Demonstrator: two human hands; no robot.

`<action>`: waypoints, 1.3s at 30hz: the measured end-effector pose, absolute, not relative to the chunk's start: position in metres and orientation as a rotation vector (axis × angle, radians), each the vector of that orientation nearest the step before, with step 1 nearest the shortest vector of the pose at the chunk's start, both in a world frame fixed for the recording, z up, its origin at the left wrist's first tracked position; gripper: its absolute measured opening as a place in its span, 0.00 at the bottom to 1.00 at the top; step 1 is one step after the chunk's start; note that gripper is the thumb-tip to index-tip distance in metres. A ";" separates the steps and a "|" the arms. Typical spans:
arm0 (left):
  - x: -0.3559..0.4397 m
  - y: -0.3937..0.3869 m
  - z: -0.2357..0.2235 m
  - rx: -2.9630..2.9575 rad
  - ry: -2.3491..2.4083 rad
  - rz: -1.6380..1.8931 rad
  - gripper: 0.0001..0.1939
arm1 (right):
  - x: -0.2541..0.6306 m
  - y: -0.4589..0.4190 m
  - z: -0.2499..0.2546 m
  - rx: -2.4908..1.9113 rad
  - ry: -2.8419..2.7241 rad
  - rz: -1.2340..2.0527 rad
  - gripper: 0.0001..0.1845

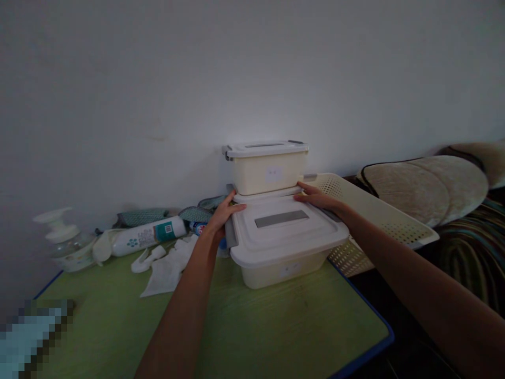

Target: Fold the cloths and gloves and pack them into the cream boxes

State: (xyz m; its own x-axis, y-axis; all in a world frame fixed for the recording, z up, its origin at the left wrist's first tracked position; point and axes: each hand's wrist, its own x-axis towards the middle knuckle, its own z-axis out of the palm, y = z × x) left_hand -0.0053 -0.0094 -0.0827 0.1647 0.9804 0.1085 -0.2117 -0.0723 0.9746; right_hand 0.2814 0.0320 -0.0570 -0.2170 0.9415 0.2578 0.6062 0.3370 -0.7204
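A cream storage box (pixel 286 271) with a white lid and grey clips stands at the front of the stack. Behind it, a smaller lidded box (pixel 256 176) rests on another white lid (pixel 272 196), whose box is mostly hidden. My left hand (pixel 225 215) grips around the front box's rear left corner, thumb over the lid edge. At the rear right corner, my right hand (pixel 313 197) grips likewise, its fingertips close to the smaller box's base. The undersides of both hands are hidden.
Left of the boxes lie a white bottle (pixel 148 237), a pump bottle (pixel 65 245), white tissues (pixel 168 271) and green mesh cloths (pixel 144 216). A perforated cream basket (pixel 366 210) stands right of the green table (pixel 252 331). Cushions (pixel 426 184) rest farther right.
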 end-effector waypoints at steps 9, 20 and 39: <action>-0.007 -0.004 -0.084 1.195 0.897 1.344 0.41 | 0.281 0.033 -0.056 -1.294 -1.929 0.621 0.36; -0.004 -0.012 -0.060 1.201 0.874 1.394 0.40 | 0.274 0.035 -0.049 -1.203 -1.788 0.742 0.33; 0.001 -0.039 0.023 1.366 0.856 1.650 0.27 | 0.260 -0.006 0.055 -0.991 -1.688 0.830 0.16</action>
